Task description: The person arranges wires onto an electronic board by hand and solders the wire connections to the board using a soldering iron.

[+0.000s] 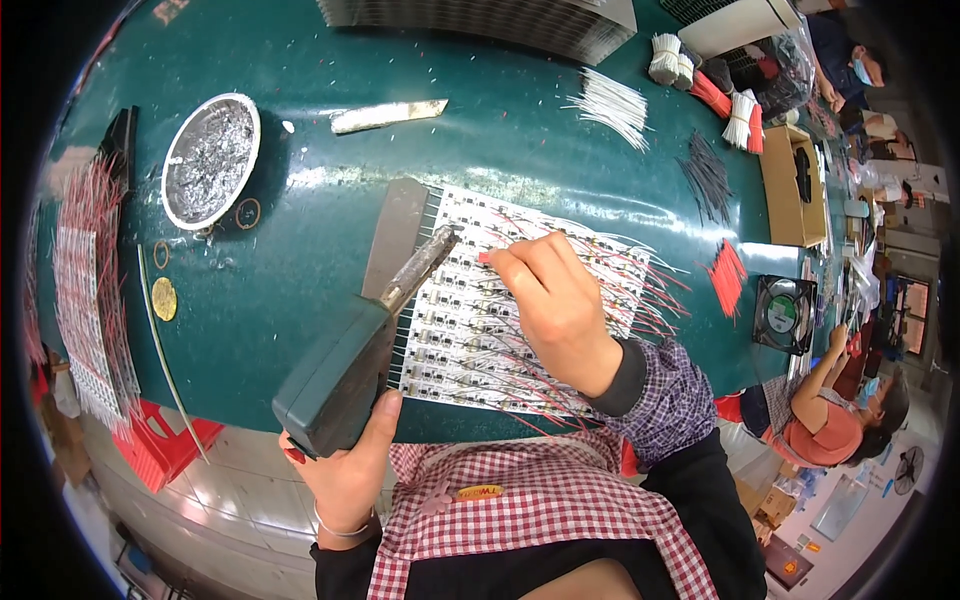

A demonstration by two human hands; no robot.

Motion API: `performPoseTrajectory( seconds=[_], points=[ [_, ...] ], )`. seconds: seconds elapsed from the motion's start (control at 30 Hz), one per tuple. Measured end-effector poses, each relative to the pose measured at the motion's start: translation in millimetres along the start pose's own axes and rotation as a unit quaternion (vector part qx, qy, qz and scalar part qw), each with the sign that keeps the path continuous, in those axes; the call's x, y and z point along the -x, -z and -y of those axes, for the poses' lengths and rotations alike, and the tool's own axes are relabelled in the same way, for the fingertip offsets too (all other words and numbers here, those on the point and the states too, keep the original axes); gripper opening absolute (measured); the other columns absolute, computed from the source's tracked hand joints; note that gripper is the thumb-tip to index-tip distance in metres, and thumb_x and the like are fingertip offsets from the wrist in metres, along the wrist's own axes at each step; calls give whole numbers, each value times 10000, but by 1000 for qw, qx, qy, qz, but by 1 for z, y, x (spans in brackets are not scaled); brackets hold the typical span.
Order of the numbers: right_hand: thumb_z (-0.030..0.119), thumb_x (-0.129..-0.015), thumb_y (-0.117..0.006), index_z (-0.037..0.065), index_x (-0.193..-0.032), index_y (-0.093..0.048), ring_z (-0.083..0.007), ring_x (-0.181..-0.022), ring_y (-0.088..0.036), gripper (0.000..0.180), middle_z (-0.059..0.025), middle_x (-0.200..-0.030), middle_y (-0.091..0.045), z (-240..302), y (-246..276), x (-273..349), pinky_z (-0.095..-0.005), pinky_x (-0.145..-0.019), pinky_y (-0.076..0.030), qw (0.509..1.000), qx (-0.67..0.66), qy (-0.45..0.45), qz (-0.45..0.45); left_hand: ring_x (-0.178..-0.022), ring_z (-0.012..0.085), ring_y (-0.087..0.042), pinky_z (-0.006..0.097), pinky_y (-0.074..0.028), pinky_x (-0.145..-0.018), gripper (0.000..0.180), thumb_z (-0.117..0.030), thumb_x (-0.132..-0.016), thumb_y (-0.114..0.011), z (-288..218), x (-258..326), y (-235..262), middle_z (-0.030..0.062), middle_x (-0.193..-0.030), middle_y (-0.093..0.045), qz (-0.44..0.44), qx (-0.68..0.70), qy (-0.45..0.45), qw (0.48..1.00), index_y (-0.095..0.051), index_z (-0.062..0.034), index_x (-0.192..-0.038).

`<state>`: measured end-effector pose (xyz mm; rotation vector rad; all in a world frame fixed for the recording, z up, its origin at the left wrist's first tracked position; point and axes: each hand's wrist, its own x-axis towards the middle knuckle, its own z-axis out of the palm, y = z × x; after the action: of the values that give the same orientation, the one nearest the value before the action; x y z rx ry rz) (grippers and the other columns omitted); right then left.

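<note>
My left hand [345,475] grips the handle of a dark green soldering gun [335,380]. Its metal tip [440,240] reaches over the upper left part of a white panel of small circuit boards [440,325]. Above the same panel, my right hand [560,310] is closed in a pinch on a short red wire [485,257], close to the soldering tip. Rows of black and red wires [655,290] trail from the boards past the panel's right side. A flat grey strip [395,230] lies along its left edge. My fingers partly hide the boards beneath.
A white-rimmed bowl of silvery scraps [210,160] stands at the left, near a wired board stack [95,310]. White [612,108], black [707,175] and red wire bundles [726,278] lie to the right, beside a small fan [784,314] and cardboard box [793,185]. Another person [840,420] sits at right.
</note>
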<state>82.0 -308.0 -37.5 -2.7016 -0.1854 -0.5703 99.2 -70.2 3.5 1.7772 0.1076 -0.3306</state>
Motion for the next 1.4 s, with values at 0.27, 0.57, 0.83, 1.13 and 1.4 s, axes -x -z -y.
performPoseTrajectory(
  seconds=[0.27,0.57,0.83,1.13,1.4],
  points=[
    [-21,-732,-648,-33,-1036,-637,-246,-826,-564,304,-102,-917,-568,3,-3,2,-330,-642,-493,1000,-15,-15,4,-988,182,-638,307,-482,-903,469,61,-743,-755,0,2,2,111,-1090,-676,34,6,-17,999,-611,30,-1188],
    [-22,-725,-644,-43,-1027,-635,-246,-827,-566,303,-108,-918,-567,3,-1,2,-330,-654,-493,1000,5,-3,10,-931,162,-657,292,-504,-847,400,60,-743,-764,-4,2,1,93,-1041,-702,51,5,-16,999,-655,26,-1126],
    [-14,-716,-642,-33,-1013,-635,-242,-826,-566,298,-103,-914,-561,3,-3,1,-326,-648,-494,1000,4,-3,16,-891,149,-660,279,-507,-817,348,55,-751,-768,3,1,2,79,-1005,-710,61,-8,-36,997,-676,20,-1085],
    [-82,-685,-637,-25,-967,-651,-250,-760,-580,288,-110,-877,-581,5,-1,-2,-346,-624,-490,1000,-15,-25,-3,-878,132,-652,268,-502,-798,331,42,-760,-771,1,0,-1,68,-983,-706,63,-1,-37,997,-678,20,-1076],
    [-2,-716,-646,-22,-995,-633,-228,-818,-567,280,-93,-911,-555,6,3,-3,-319,-637,-500,998,41,-8,42,-762,105,-640,250,-499,-667,245,1,-751,-806,1,0,-5,74,-889,-703,26,-8,-54,998,-685,29,-962]
  ],
)
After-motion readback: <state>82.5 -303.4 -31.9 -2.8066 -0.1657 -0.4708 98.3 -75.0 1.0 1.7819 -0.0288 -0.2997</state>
